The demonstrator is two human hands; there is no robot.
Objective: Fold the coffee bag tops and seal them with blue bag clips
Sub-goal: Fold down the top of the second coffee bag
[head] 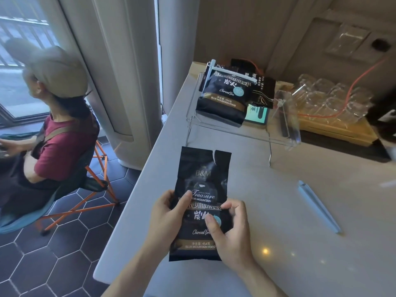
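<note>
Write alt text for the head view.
Both hands, left hand and right hand, hold an open black coffee bag above a pale counter. A blue bag clip lies to the right; a clipped bag sits on a clear rack behind.

The left hand point(169, 213) and right hand point(227, 230) cover the side edges of the coffee bag point(201, 202) in the lower middle, and the right thumb hides part of its round label. At the upper middle, a second bag point(225, 97) on a clear stand point(240, 129) hides most of the bags behind it. At the upper right, the glass cups point(330, 97) blur together. A dark object point(383, 123) is cut off by the right edge. A seated person point(53, 129) is cut off at the left edge.
</note>
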